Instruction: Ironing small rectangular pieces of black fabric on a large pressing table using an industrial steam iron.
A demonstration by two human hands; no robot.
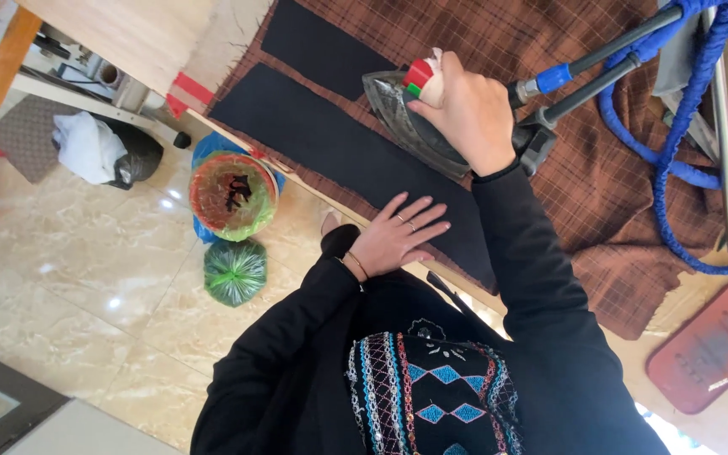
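Looking down from my head: my right hand [465, 114] is wrapped tight around the handle of the iron [414, 122]; the iron sits flat on the long black strip [330, 147], its pointed nose aimed toward the far end of that strip; there is a good run of bare black cloth ahead of the nose before the strip's end near the table corner. My left hand [393, 236] lies flat and open, fingers spread, on the near end of the same strip, right at the table edge [313, 190]; it is close to the iron but not touching it. A second black strip [322, 46] lies beside the first, a narrow gap of brown plaid cloth [549, 50] showing between them. Behind the iron, blue hoses [676, 168] loop over the plaid, crowding that side. Past the table edge, down on the tiled floor [86, 270], stand a bucket [233, 194] and a green bag [235, 271].
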